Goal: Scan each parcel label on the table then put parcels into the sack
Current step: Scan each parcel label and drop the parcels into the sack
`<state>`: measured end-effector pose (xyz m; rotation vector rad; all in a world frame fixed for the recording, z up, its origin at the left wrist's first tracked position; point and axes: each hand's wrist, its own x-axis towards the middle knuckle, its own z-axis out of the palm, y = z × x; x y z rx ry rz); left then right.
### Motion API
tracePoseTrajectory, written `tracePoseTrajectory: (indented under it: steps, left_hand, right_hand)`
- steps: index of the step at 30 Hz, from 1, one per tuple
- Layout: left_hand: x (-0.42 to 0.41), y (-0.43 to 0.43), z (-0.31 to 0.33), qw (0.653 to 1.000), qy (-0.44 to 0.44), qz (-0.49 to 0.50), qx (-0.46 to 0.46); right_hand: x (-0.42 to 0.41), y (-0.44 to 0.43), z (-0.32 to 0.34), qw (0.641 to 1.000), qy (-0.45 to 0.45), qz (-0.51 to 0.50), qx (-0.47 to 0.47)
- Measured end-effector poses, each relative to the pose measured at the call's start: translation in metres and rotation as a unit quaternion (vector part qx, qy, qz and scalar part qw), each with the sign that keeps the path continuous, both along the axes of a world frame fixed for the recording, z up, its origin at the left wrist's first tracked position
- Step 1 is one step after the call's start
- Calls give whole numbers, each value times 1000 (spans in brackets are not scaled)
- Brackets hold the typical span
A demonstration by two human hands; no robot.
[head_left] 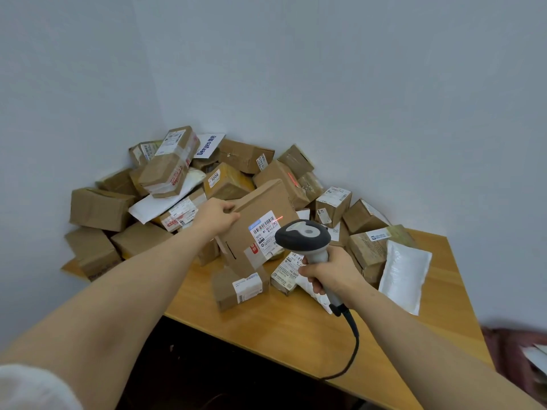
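On tabletop (296, 335): parcel pile (165, 179), back in wall corner (161, 108).
From held parcel (266, 202): pile behind, scanner (302, 235) just right, small box (236, 288) in front, mailer (405, 273) well right.

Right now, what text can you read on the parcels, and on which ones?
"Deeyeo", plus characters I cannot make out: white parcel at the back.
"1006": sticker on the yellow box.
"501E" and "B577", roughly: label on the held box in the left hand; the rest is blurred.
Scanner in the right hand: no text seen.
All other labels: too small to read.
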<state>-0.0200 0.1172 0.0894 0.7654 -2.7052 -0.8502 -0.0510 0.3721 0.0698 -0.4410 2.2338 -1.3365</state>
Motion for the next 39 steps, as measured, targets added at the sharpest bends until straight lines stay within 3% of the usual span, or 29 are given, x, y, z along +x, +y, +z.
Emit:
tracePoseTrajectory:
  steps: [18, 23, 30, 36, 39]
  left_hand:
    - [-25, -9, -3, 1000, -16, -8, 21]
    - [-42, -3, -8, 995, 7, 3, 100]
    - [-82, 68, -26, 925, 51, 48, 375]
    - [-99, 188, -35, 905, 0, -23, 425]
    - [-105, 268, -37, 900, -20, -69, 431]
  right_hand:
    - [-9, -6, -2, 1000, 10, -9, 25]
    - [-6, 0, -5, 991, -59, -92, -75]
    - [-10, 70, -30, 900, -159, -310, -263]
    - [-5, 186, -54, 820, -191, -417, -342]
    - [-2, 251, -62, 797, -196, -444, -360]
